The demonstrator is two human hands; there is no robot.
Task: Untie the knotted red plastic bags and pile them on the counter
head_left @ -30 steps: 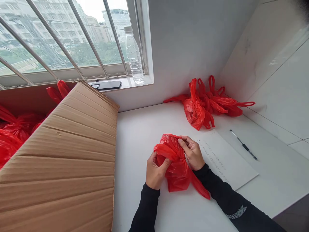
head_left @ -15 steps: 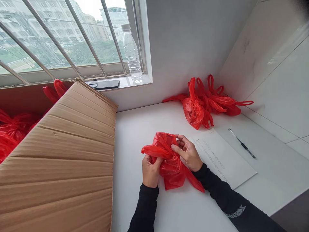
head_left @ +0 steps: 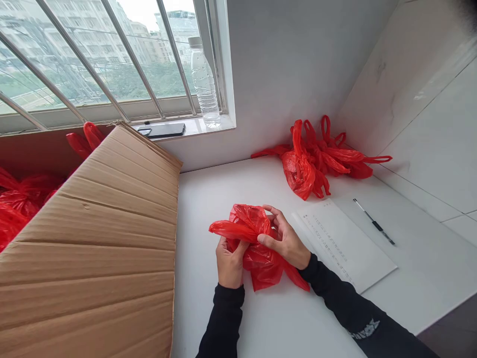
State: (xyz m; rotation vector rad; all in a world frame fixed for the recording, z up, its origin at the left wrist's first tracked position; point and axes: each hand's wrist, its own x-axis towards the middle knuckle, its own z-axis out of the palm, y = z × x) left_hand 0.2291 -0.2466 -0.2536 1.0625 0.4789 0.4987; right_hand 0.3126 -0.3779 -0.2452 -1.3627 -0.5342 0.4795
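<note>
A crumpled red plastic bag (head_left: 263,263) is held just over the white table, gathered and twisted around its middle. My left hand (head_left: 230,263) grips its near left side, thumb on the gathered part and the other fingers hidden under the plastic. On the right side, my right hand (head_left: 286,238) holds the bag with the thumb across the gather and the fingers curled behind it. One handle of the bag sticks out to the left, another end hangs toward the lower right. What the bag contains, if anything, cannot be seen.
A cardboard box (head_left: 97,238) holding red bags (head_left: 26,199) stands at left. More tied red bags (head_left: 309,164) lie by the wall. Written paper (head_left: 343,243) and a pen (head_left: 373,222) are on the right. The sill bears a water bottle (head_left: 205,87) and a phone (head_left: 164,130).
The bag has shifted slightly left between my hands. My right hand has moved a little left with it, and my left hand has stayed nearly in place.
</note>
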